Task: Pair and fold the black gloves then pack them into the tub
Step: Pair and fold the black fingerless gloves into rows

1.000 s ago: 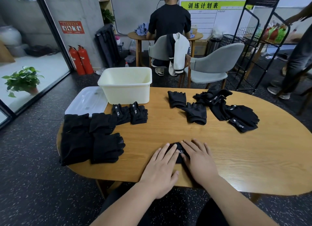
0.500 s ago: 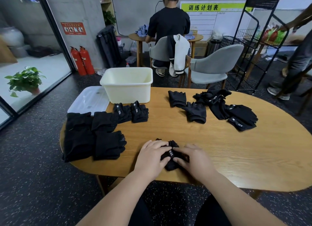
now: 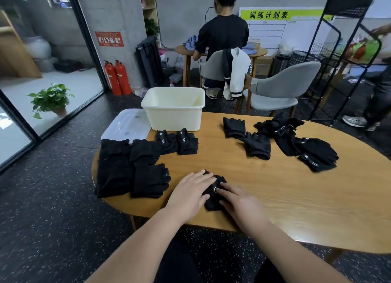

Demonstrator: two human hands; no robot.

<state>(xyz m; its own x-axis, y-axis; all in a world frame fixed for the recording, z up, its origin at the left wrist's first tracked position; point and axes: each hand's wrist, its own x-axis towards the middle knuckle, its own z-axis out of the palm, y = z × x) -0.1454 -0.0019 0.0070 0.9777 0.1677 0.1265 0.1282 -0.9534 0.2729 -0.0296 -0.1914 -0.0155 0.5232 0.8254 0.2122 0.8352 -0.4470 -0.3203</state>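
One wide-angle camera, worn on my head, looks forward and down over an oval wooden table (image 3: 285,198). My left hand (image 3: 190,190) and right hand (image 3: 239,202) lie close below it, at the near edge. The cream tub (image 3: 173,118) stands far left, a grey chair (image 3: 281,88) farther off.

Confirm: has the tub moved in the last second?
No. The tub still sits at the table's far edge, beside the lid, just behind the two folded glove pairs.
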